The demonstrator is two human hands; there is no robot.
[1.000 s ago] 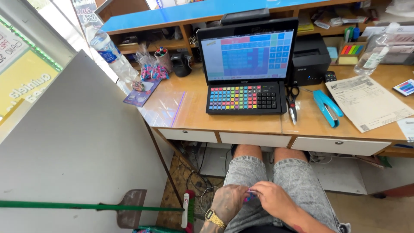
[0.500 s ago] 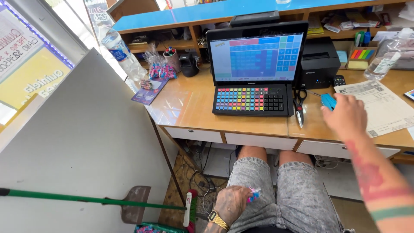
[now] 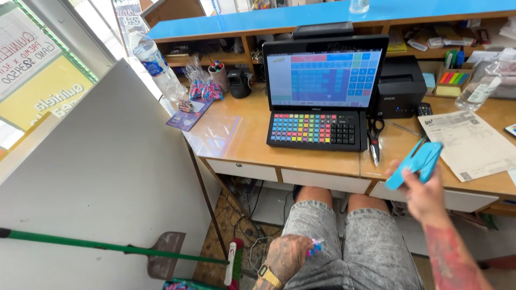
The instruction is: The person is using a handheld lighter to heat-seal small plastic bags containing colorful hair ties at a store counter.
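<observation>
My right hand [image 3: 424, 196] holds a blue stapler [image 3: 415, 162] lifted off the wooden desk [image 3: 242, 145], in front of the desk's right drawers. My left hand [image 3: 287, 256] rests on my left thigh, fingers closed on a small pink and blue wrapped item [image 3: 314, 248]. I sit in grey denim shorts with both knees under the desk. Straight ahead stands a terminal with a lit screen [image 3: 322, 72] and a keyboard of coloured keys [image 3: 314, 129].
Scissors and a pen [image 3: 374, 140] lie right of the keyboard. A printed paper [image 3: 465, 142], a black printer [image 3: 400, 88] and a plastic bottle [image 3: 481, 86] sit at right. A bag of sweets [image 3: 200, 86] and another bottle [image 3: 156, 67] are at left. A green-handled broom [image 3: 107, 246] leans across a white panel.
My right hand left my lap, reached to the desk's right side, picked up the blue stapler and drew it back toward me. The left hand stayed on my thigh.
</observation>
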